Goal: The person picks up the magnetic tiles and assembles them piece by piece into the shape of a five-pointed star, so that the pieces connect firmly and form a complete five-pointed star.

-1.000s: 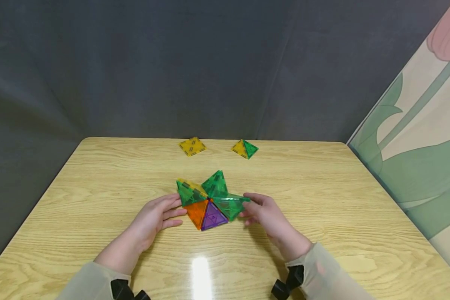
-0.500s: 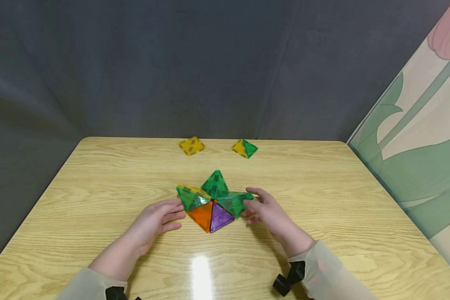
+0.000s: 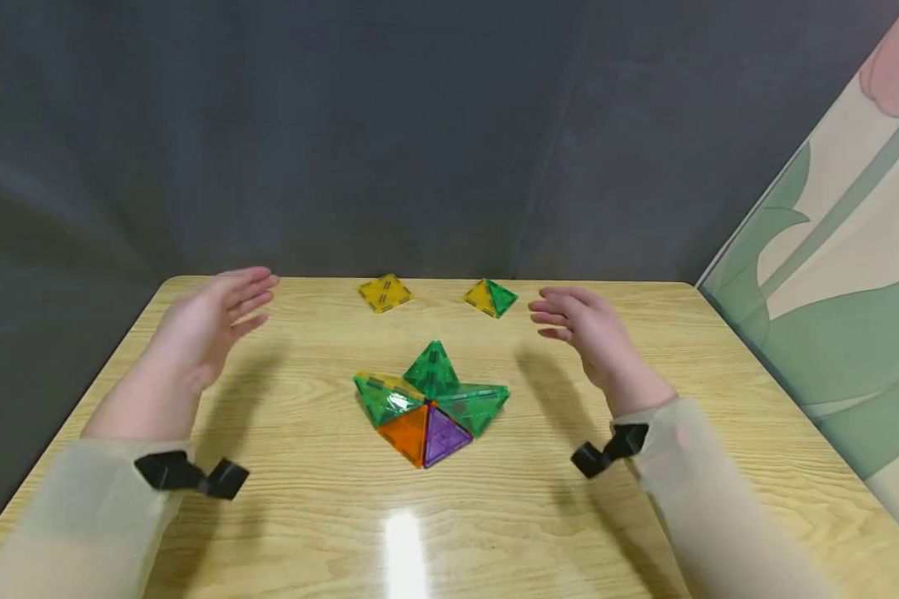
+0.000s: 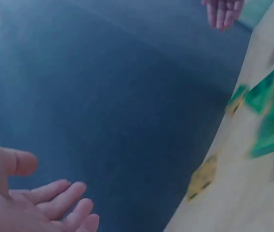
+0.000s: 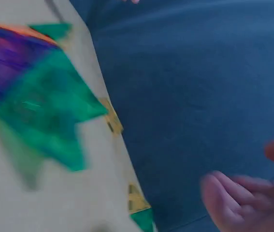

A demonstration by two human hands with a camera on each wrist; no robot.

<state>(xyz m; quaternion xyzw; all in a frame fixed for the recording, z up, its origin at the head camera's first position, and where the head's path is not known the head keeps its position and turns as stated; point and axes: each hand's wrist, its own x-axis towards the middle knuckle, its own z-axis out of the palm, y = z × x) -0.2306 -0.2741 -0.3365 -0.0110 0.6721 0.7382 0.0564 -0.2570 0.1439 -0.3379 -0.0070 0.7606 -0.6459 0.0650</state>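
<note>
A cluster of translucent triangular magnetic tiles stands mid-table, with an orange tile (image 3: 407,435) and a purple tile (image 3: 445,435) at its front. Green tiles (image 3: 431,370) rise at the back and right, and a green-and-yellow pair (image 3: 386,398) forms the left side. My left hand (image 3: 211,320) is raised above the table's left part, well apart from the cluster, fingers extended and holding nothing. On the other side my right hand (image 3: 590,339) hovers up and right of the cluster, its fingers loosely extended and free of any tile. Both wrist views show the palms bare.
Near the far edge lie a yellow diamond of tiles (image 3: 385,294) and a yellow-and-green diamond (image 3: 490,298). Behind the wooden table (image 3: 307,499) hangs a dark cloth (image 3: 374,141). A wall with a flower pattern (image 3: 854,333) is at the right.
Both hands have let go of the cluster and moved up and outward, the left to the left, the right to the right. Earlier the cluster's front shifted slightly right; it remains on the table.
</note>
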